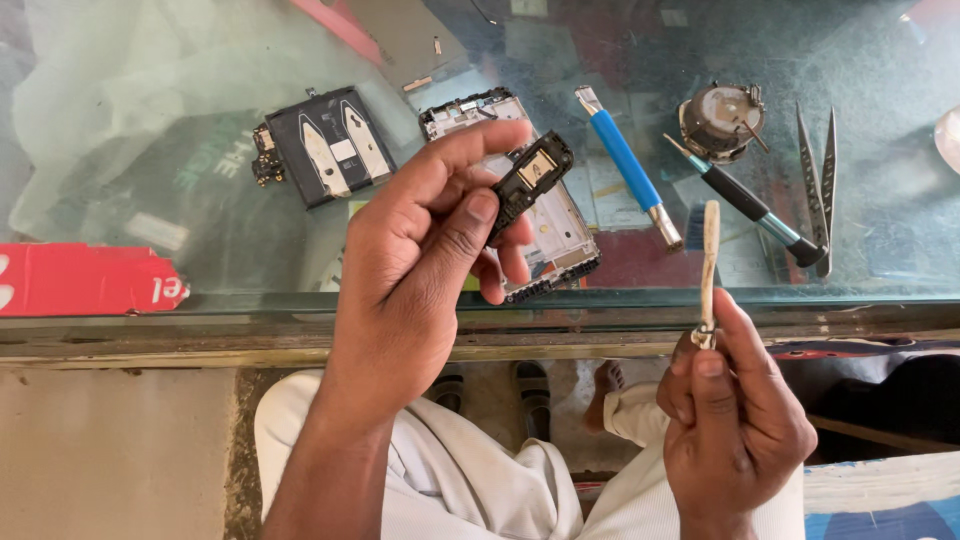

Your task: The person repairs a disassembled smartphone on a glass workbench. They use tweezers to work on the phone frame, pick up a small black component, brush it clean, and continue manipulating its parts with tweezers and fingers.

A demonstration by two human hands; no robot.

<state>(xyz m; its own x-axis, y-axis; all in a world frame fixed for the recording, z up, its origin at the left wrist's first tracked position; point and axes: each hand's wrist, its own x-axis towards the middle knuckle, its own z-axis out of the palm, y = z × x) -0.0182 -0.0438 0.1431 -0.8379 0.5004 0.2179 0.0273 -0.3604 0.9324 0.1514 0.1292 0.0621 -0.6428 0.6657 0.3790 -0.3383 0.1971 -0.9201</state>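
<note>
Head view is showing our two hands raised over the near edge of a glass counter (120, 180). Our left hand (420, 260) is pinching a small black module (528, 180) between thumb and fingertips, fingers closed on its lower end, so the part is sitting in the air above the counter and just in front of an open phone frame (560, 240). Our right hand (735, 410) is closing thumb and forefinger around the base of a thin pale brush (709, 265), which is standing upright with its tip pointing away from us. We are judging the module to be light, rigid and brittle, with a metal contact patch on its face; we are therefore gripping it by the plastic edges and keeping skin off the contacts. We are judging the brush to be light and slightly flexible, best held low near its wrapped base. Around the frame, several things are lying on the glass: a dark back cover (325, 145) to the left, a blue driver (628, 165) and a black driver (750, 205) to the right, tweezers (820, 185) beside them, and a round grey part (720, 118) further back. A red box (80, 280) is resting at the left edge. Nothing is standing between module and brush.
</note>
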